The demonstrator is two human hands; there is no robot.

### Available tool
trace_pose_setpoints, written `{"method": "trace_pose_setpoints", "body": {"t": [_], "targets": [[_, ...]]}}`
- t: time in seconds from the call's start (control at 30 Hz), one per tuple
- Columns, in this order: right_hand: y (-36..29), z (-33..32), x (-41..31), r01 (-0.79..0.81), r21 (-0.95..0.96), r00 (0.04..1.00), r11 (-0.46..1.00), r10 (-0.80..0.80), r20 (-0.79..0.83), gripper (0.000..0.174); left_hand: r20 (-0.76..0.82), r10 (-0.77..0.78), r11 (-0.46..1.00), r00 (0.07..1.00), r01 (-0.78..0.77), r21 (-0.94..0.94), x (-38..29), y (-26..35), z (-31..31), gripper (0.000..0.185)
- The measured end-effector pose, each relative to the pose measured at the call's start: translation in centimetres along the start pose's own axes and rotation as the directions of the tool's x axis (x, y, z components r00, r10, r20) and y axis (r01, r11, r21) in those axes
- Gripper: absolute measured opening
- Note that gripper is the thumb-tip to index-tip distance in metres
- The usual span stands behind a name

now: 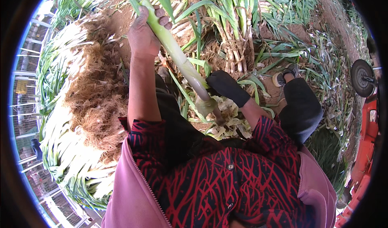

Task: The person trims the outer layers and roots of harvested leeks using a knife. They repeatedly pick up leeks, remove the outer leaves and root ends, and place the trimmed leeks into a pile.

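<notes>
A thick green onion stalk (171,44) slants from the top of the view down towards my lap, green above and pale below. My bare left hand (148,30) is wrapped around its upper part. On my right hand (225,85) is a black glove; its fingers are curled at the lower stalk, on an outer leaf (203,65) that partly shows beside them. Exactly how the fingers pinch is hidden. A loosened sheath (206,106) hangs around the stalk's lower end. Peeled scraps (225,109) lie beneath it.
Stacked onions with brown roots (94,112) line my left, beside a wire-mesh fence (28,106). A bundle of unpeeled onions (236,43) is straight ahead, more onions (288,9) behind it. Leaf litter covers ground to the right, near a black wheel (362,77) and red frame (365,140).
</notes>
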State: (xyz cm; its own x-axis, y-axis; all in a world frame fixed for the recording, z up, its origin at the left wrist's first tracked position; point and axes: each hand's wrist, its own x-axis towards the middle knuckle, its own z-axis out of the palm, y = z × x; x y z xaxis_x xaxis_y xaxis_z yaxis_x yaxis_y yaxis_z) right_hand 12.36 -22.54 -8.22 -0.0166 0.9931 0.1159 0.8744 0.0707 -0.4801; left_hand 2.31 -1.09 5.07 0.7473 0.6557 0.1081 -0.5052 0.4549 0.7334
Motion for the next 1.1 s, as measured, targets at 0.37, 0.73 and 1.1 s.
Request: {"method": "trace_pose_setpoints", "body": {"t": [0.37, 0.73, 1.1], "targets": [[-0.2, 0.5, -5.5, -0.119, 0.338, 0.993, 0.934, 0.113, 0.038, 0.013, -0.025, -0.003, 0.999, 1.000, 0.002, -0.041, 0.5, 1.6, -1.9, 0.037], [-4.1, -4.0, -2.2, -0.021, 0.493, 0.968, 0.870, 0.140, -0.206, 0.099, 0.050, 0.043, 0.974, 0.998, -0.031, -0.224, 1.8, 2.5, -3.7, 0.040], [-6.6, -4.6, 0.5, -0.008, 0.702, 0.971, 0.712, 0.174, -0.165, 0.043, 0.041, 0.068, 0.960, 0.997, -0.054, -0.276, 1.1, 1.9, -2.2, 0.035]]}}
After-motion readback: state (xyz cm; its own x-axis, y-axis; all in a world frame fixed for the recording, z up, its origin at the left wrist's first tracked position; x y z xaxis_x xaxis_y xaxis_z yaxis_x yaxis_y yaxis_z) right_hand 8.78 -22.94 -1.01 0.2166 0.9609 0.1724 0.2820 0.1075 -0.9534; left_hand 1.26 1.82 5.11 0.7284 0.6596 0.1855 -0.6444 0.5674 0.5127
